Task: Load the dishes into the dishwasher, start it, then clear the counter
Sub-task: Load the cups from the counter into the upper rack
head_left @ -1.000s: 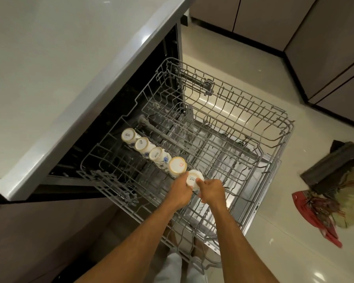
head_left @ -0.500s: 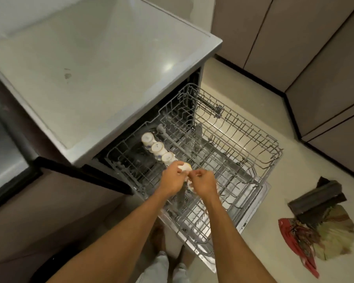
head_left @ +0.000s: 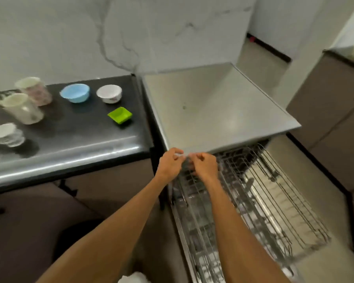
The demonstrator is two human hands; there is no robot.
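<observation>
Head view: my left hand and right hand are side by side, almost touching, at the front left corner of the dishwasher, just below the edge of its grey top. Both sets of fingers are curled in toward each other. A small pale blur sits at my left fingertips. I cannot tell whether it is something pinched or only shine off the edge. My right fingers are bent over the near left corner of the rack, and I cannot tell whether they grip a wire or hold nothing. The rack is pulled out below my hands and to their right. Its wires are smeared by blur, so I cannot make out what stands in it.

The unloaded dishes are on the black table, well apart from my fingers, up and to the left. Nearest is the green dish, close to the table's right edge. Behind it is the white bowl, with the blue bowl to its left. Further left the patterned cup stands at the back and the pale cup in front of it. The low cup sits at the picture's left edge.
</observation>
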